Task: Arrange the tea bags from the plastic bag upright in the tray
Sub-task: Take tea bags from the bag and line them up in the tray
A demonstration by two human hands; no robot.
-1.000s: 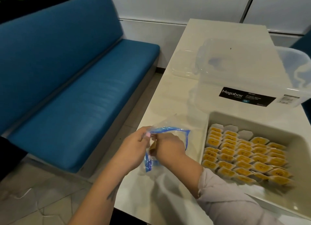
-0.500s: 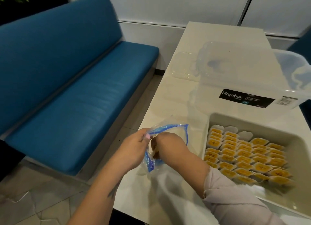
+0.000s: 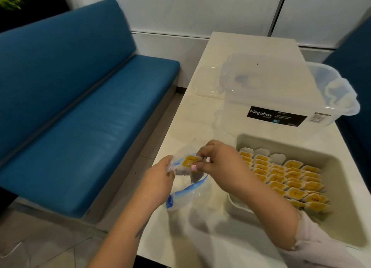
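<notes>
Right hand (image 3: 218, 160) pinches 1 tea bag (image 3: 189, 161) at the bag (image 3: 186, 189) mouth, left hand (image 3: 158, 179) gripping its rim; lift clear, then stand it upright in tray (image 3: 341, 167).

At the left of the frame the bench (image 3: 80, 115) is solid teal-blue, and the table (image 3: 241, 47) is plain white. The cream tray (image 3: 339, 179) at the right holds tea bags (image 3: 291, 179) with yellow-orange tops edged in white. At centre, the clear plastic bag (image 3: 186, 193) has a blue zip strip, and the clear storage box (image 3: 281, 91) at upper right carries a black label with white lettering.
</notes>
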